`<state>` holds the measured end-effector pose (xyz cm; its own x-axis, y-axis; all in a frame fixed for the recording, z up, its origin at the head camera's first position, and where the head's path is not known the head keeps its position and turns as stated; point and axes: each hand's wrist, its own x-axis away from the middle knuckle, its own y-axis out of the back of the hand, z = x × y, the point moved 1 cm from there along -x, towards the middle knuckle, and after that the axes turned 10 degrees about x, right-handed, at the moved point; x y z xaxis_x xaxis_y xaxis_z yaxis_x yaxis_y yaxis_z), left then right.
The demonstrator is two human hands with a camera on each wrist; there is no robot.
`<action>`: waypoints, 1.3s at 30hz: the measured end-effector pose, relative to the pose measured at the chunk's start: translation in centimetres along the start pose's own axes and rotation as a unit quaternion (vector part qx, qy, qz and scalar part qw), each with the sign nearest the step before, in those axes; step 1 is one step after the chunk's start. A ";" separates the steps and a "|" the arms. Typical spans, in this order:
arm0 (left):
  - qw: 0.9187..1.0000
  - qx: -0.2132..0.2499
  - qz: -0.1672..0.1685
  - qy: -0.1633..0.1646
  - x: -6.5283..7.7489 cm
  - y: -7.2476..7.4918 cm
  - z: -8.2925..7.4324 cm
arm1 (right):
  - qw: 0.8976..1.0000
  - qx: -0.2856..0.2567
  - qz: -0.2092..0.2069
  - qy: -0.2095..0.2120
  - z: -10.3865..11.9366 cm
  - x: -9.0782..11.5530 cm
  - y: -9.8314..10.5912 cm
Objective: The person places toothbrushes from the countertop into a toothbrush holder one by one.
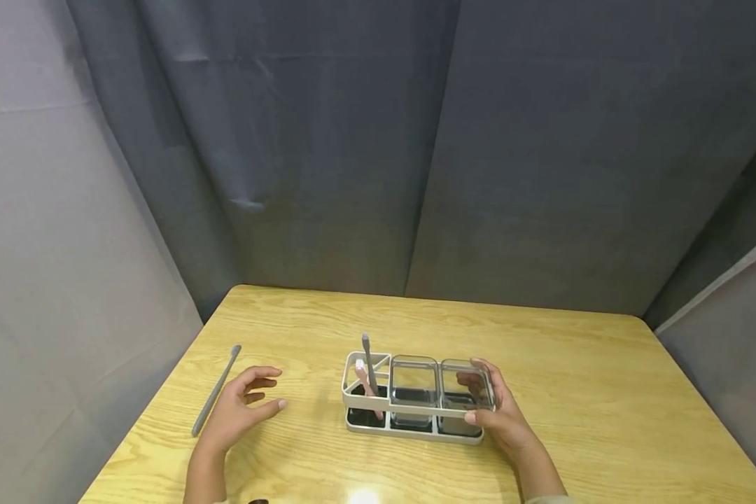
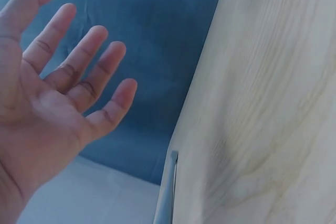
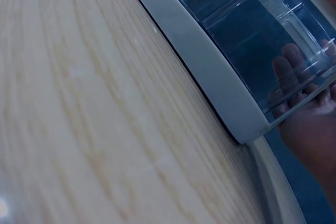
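Observation:
A toothbrush holder with a pale frame (image 1: 416,408) and dark base stands on the table in the head view. Two clear cups sit in its middle and right slots. A grey toothbrush (image 1: 369,360) and a pink toothbrush (image 1: 368,386) lean in the divided left section. My right hand (image 1: 507,423) grips the holder's right end, thumb at the front rail and fingers behind the right cup (image 3: 247,51). Left of the holder, my left hand (image 1: 239,406) is raised with bent, spread fingers and an empty palm. Beside it, another grey toothbrush (image 1: 216,393) lies on the table.
The wood-grain table (image 1: 605,420) extends past the holder on both sides. Dark grey curtains (image 1: 353,175) hang behind its back edge, with a lighter curtain (image 1: 57,280) at left. A small dark object (image 1: 258,501) shows at the bottom edge of the head view.

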<state>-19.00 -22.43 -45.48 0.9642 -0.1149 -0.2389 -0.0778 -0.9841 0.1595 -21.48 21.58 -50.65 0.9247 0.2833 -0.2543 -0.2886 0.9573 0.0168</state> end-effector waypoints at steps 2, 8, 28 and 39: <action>1.000 -0.009 -0.006 -0.002 0.0 0.5 0.6 | 1.000 -0.001 0.001 0.009 0.0 -0.1 0.0; 1.000 -0.017 -0.017 0.007 0.3 1.8 1.2 | 1.000 0.005 -0.005 0.014 0.1 -0.1 -0.1; 0.996 -0.052 -0.054 0.042 -0.2 7.2 2.9 | 1.000 0.001 0.001 0.012 -0.1 0.0 0.0; 0.992 -0.060 -0.040 0.103 -0.7 9.4 4.6 | 1.000 -0.009 -0.009 -0.002 0.0 0.1 0.0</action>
<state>-21.55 -32.19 -48.25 0.9984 0.0040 -0.0569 0.0188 -0.9646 0.2630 -21.40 21.64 -50.72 0.9306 0.2661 -0.2514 -0.2760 0.9611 -0.0044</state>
